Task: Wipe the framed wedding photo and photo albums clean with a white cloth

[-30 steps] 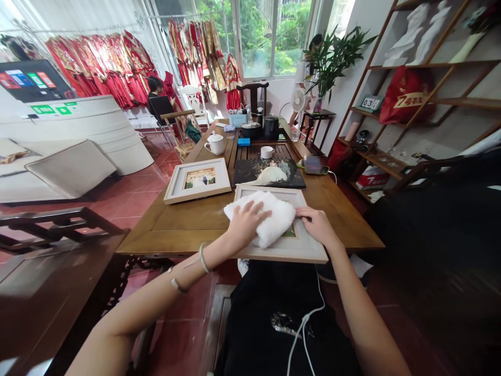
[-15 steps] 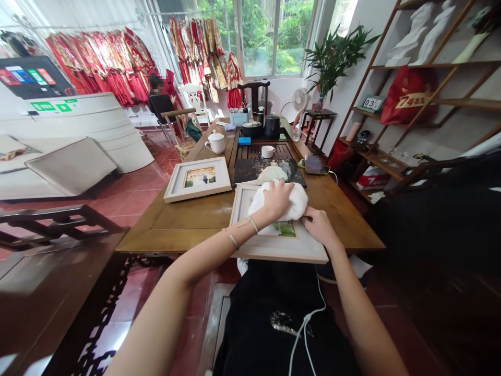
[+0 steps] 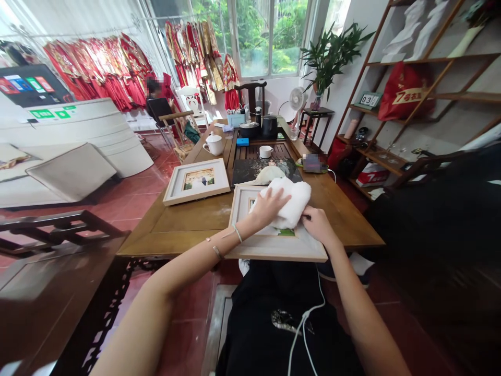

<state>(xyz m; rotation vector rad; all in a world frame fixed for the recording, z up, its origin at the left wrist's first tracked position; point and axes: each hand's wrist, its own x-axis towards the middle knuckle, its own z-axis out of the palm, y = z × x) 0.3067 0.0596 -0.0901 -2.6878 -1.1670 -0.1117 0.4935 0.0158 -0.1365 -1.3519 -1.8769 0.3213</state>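
Note:
A bunched white fluffy cloth [image 3: 296,201] lies over a light wooden picture frame [image 3: 254,250], hiding most of the picture inside. My left hand [image 3: 269,208] rests on the cloth's left part, fingers spread and stretched out. At the cloth's right edge, my right hand [image 3: 316,222] has its fingers curled in and pinched on the cloth; the fingertips are partly hidden. This frame lies at the table's near edge, slightly overhanging it. Left of it is a second picture frame [image 3: 174,194] with a photo showing. A pale, leaf-shaped item [image 3: 270,175] sits just behind the cloth.
On the wooden table [image 3: 164,230] stand a lidded white mug [image 3: 213,143], a small white cup [image 3: 265,152] and a dark patterned board [image 3: 245,169]. A phone-like item [image 3: 314,162] with a white cable lies right. Dark chair [image 3: 50,250] at left; shelves [image 3: 415,62] at right.
My left hand has slid left and a little toward me across the cloth, its fingers spread. The cloth's bunched shape has shifted slightly right. My right hand stays almost in place.

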